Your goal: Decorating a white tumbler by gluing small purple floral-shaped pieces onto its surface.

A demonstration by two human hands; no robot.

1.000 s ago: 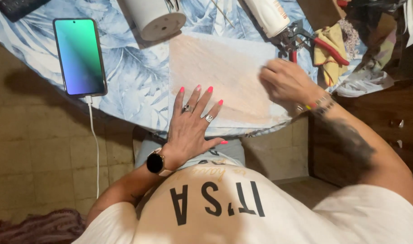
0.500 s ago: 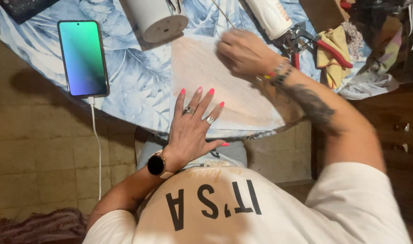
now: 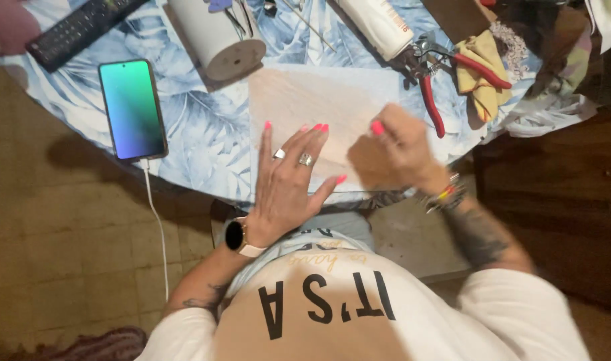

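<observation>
A pale, thin sheet of fabric or paper (image 3: 319,100) lies flat on a table with a blue leaf-print cloth (image 3: 205,134). My left hand (image 3: 288,180) presses flat on the sheet's near edge, fingers spread, with rings and pink nails. My right hand (image 3: 392,150) rests on the sheet's right near part, fingers curled; it is blurred, and whether it holds anything small is not clear. A dark watch (image 3: 237,235) sits on my left wrist.
A phone (image 3: 132,109) with a lit screen and white cable lies at the left. A remote (image 3: 78,30) sits at the far left. A white roll (image 3: 218,37), a white bottle (image 3: 379,23), red-handled pliers (image 3: 432,100) and a yellow cloth (image 3: 482,73) lie behind and right.
My right hand swept from the sheet's far right up across its top, then back down to the near right part. My left hand stayed pressed on the sheet.
</observation>
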